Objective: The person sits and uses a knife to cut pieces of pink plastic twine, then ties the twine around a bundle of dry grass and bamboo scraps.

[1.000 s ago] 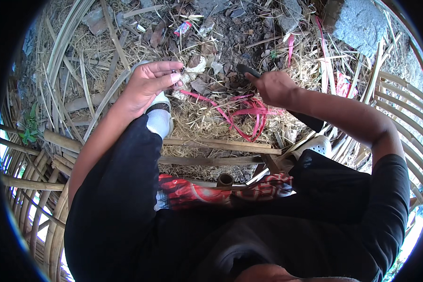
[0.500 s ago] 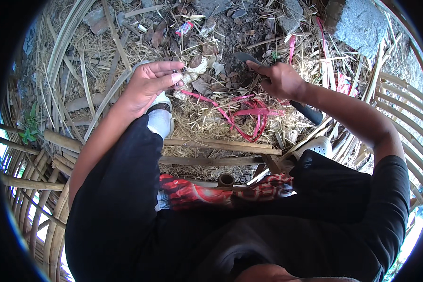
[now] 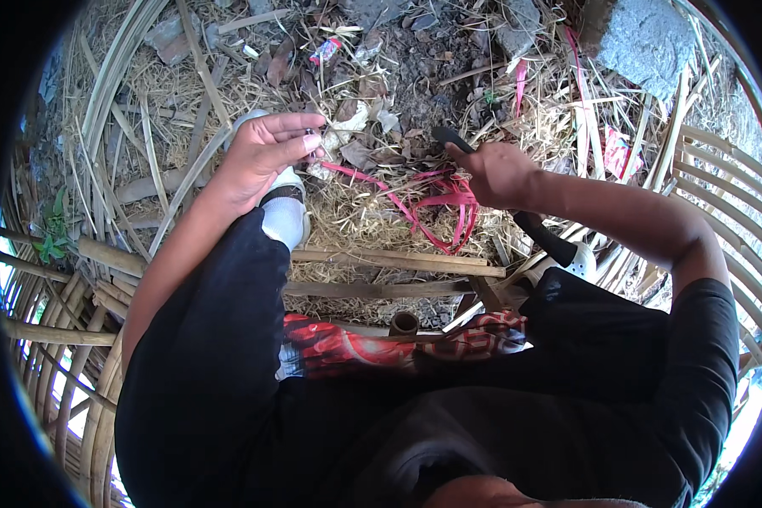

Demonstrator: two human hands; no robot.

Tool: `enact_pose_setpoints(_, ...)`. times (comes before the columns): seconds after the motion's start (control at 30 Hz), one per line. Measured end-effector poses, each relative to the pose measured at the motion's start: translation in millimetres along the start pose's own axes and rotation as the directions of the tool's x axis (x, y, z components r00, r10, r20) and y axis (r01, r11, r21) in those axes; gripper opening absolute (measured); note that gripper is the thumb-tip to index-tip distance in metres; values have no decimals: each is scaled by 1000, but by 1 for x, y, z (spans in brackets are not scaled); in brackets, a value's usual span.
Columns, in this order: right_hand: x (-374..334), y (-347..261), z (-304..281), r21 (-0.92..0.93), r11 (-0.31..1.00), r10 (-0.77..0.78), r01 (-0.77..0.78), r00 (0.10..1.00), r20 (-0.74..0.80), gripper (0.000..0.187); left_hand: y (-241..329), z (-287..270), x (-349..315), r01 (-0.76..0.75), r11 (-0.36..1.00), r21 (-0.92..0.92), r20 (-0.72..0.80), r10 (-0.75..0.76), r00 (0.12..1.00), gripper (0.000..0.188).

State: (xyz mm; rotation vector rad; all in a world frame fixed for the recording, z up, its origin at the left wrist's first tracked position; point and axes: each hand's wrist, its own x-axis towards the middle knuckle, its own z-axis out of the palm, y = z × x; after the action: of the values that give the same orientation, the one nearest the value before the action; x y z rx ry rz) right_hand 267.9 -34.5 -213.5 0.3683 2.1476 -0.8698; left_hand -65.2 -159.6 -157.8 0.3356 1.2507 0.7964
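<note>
My left hand (image 3: pixel 267 157) is over my left shoe at the left, thumb and fingertips pinched together on something too small to make out. Just beside those fingertips starts a pink plastic ribbon (image 3: pixel 381 184), which trails right into a loose tangle on the straw. Farther right, my right hand (image 3: pixel 501 173) is wrapped round a dark knife (image 3: pixel 550 241). One end of it shows beyond my thumb, pointing far left; the thick curved other end sticks out under my wrist, near my right shoe (image 3: pixel 582 261). My palm hides its middle.
Bamboo strips (image 3: pixel 398 260) lie across the ground before my knees, with a bamboo tube end (image 3: pixel 404 323) nearer me. A grey stone block (image 3: pixel 648 46) sits far right. Woven bamboo slats (image 3: pixel 724 182) curve along the right. A red printed cloth (image 3: pixel 356 345) lies between my legs.
My right hand has turned and come slightly nearer, so the knife's far end drew back and its near end swung toward my right shoe. My left hand has shifted slightly left, still pinched.
</note>
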Motion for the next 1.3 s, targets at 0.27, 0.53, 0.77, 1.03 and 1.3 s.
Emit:
enact_pose_setpoints(0.27, 6, -2, 62, 97, 953, -265, 286, 946, -188, 53, -1, 1, 2, -15, 1000, 9, -7, 15, 1000, 36)
enact_pose_setpoints(0.53, -4, -16, 11, 199, 976, -107, 92, 992, 65, 60, -2, 1, 0, -6, 1000, 16, -7, 7, 1000, 38)
enact_pose_setpoints(0.77, -6, -21, -40, -5, 998, -57, 57, 997, 46, 56, -1, 1, 3, -24, 999, 23, 0, 24, 1000, 38)
enact_pose_setpoints(1.03, 42, -38, -67, -206, 975, -114, 86, 986, -126, 53, 1, 6, 3, 28, 1000, 3, -6, -28, 1000, 34)
enact_pose_setpoints(1.3, 52, 14, -67, -434, 881, 84, -190, 964, -252, 48, 0, 3, 0, 26, 1000, -9, -10, -27, 1000, 33)
